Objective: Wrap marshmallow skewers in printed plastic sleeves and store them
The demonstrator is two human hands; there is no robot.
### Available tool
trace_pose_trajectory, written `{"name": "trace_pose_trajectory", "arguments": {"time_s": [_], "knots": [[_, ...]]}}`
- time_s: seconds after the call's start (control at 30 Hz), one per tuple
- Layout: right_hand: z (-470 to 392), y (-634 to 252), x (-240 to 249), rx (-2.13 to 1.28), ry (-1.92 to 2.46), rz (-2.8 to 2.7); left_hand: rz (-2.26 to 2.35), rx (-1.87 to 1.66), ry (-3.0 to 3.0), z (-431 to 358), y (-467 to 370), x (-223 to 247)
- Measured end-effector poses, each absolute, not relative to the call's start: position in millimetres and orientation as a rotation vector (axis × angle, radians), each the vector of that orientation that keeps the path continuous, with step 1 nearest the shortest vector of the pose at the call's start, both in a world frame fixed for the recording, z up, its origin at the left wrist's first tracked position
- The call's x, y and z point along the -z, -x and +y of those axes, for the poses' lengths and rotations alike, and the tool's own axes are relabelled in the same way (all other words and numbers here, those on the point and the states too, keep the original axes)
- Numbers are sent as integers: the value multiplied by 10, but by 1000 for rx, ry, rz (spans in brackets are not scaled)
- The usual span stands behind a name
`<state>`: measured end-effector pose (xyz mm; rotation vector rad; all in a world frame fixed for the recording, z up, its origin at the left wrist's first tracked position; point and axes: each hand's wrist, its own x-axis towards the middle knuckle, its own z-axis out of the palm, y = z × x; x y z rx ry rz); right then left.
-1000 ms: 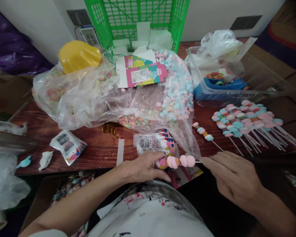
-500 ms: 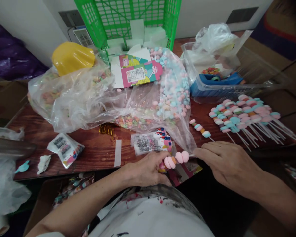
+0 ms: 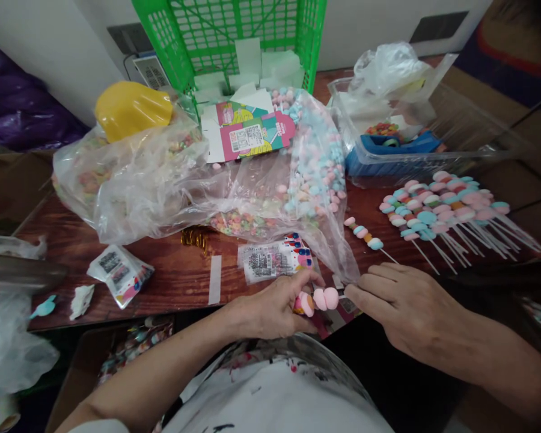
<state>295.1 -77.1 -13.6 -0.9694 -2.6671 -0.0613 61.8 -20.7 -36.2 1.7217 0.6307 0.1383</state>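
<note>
A marshmallow skewer point(image 3: 325, 299) with pink pieces and an orange one lies between my hands. My left hand point(image 3: 279, 307) curls round its candy end, thumb below and fingers above. A bit of yellow and pink print shows in that palm; whether it is a bag I cannot tell. My right hand point(image 3: 401, 300) has its fingers bent and pinched at the stick end, with the stick mostly hidden. Just beyond my left hand lie flat printed plastic bags point(image 3: 270, 260). Another marshmallow skewer point(image 3: 364, 233) rests on the table beyond my right hand.
Finished-looking marshmallow skewers point(image 3: 442, 207) are piled at the right. Large clear bags of loose candy point(image 3: 139, 186) and marshmallows point(image 3: 320, 156) cover the middle, under printed cartons point(image 3: 252, 137). Behind stand a green crate point(image 3: 315, 36) and a clear plastic bin point(image 3: 460, 157). More printed bags point(image 3: 119, 273) lie left.
The marshmallow skewer has shifted left and slightly down, deeper into my left hand, so less candy shows. My left fingers have lifted and spread a little. My right hand has moved slightly left.
</note>
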Motion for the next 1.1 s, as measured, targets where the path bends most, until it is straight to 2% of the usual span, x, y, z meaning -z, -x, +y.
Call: {"name": "trace_pose_trajectory", "arguments": {"time_s": [0.27,0.57,0.77,0.97,1.1], "knots": [[-926,-2990,205,16,1052,-2721,947,-255,-2094,-206,-543,506],[-868,-2955,141,-169,1026,-2720,763,-76,-1968,-212,-568,510],[-816,-2702,153,-151,1063,-2679,741,-53,-1870,-233,-662,448],[-715,-2546,284,-110,945,-2684,730,-210,-1795,-212,-637,420],[-616,-2643,192,-80,924,-2607,722,-205,-1754,-176,-451,392]]}}
